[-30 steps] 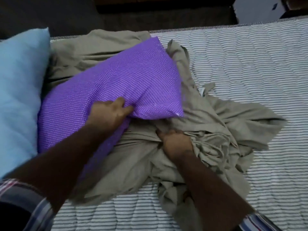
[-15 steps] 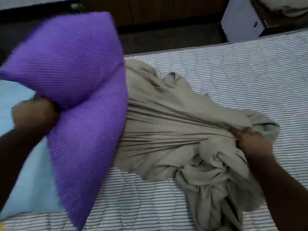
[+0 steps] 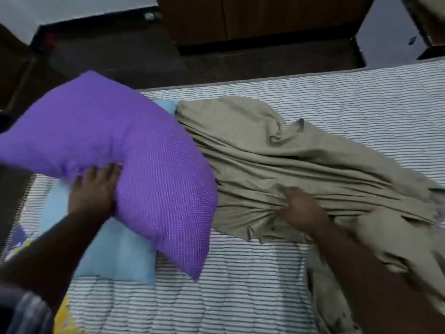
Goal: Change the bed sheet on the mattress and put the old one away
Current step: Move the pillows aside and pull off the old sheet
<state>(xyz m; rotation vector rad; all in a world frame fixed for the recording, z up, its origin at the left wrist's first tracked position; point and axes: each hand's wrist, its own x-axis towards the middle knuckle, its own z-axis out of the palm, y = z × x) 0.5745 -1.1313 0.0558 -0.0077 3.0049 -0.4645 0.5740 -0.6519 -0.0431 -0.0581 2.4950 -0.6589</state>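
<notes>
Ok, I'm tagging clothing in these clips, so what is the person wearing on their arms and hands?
Both hands are bare: no gloves, rings or watch show on the left hand or the right hand. Both forearms are bare too. A blurred striped sleeve, in blue-grey and pale tones, sits high on the left arm at the bottom left corner. No sleeve shows on the right arm.

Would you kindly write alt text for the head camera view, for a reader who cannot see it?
A person's left hand grips a purple pillow lifted above a light blue pillow, while the right hand bunches a crumpled beige sheet. Everything lies on a bare striped mattress, with dark floor beyond.
</notes>
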